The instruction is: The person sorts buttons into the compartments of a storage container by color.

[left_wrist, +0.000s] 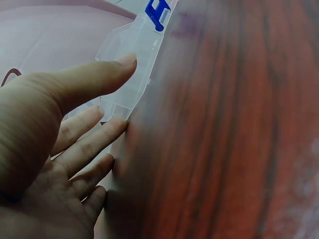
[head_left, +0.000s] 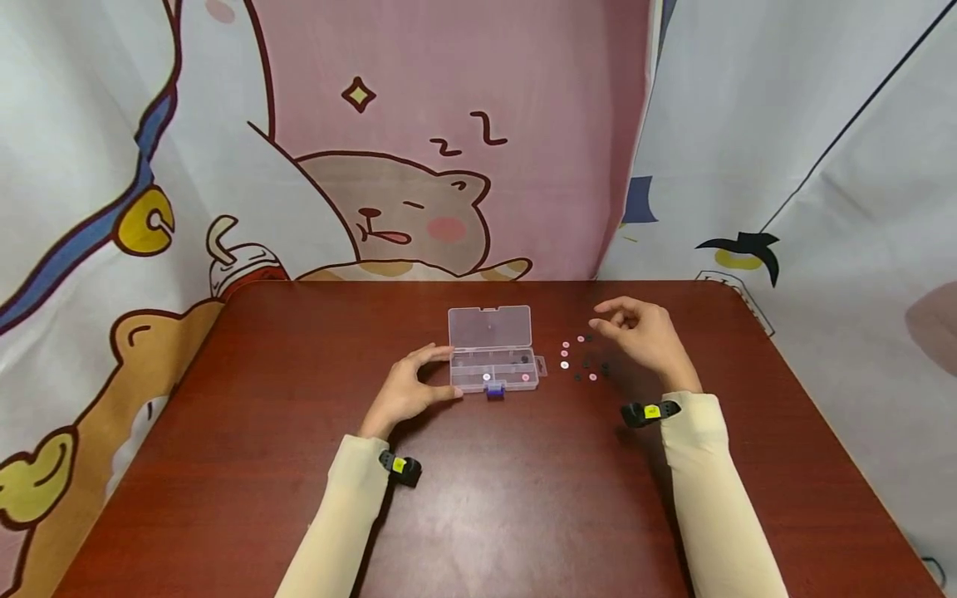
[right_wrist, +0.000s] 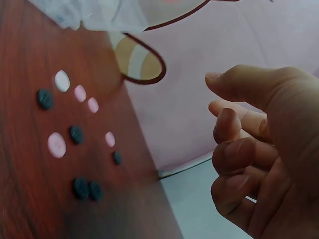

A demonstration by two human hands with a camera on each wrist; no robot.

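A clear plastic compartment box (head_left: 478,387) lies on the table with its lid (head_left: 489,328) raised at the back and a blue latch (head_left: 495,392) at the front. Inside are a white button (head_left: 487,377), a pink button (head_left: 526,378) and something dark in a rear compartment. My left hand (head_left: 407,390) holds the box's left end, thumb at the front corner and index finger toward the back. Raised above the table, my right hand (head_left: 639,332) has loosely curled fingers; thumb and index are apart, with nothing visible between them. Below and left of it lie loose buttons: pink (right_wrist: 57,145), white (right_wrist: 62,80) and black (right_wrist: 45,99).
The reddish-brown wooden table (head_left: 478,515) ends at a printed curtain (head_left: 561,124) behind it. A clear hanging tab (head_left: 542,365) sticks out from the box's right end, toward the scattered buttons.
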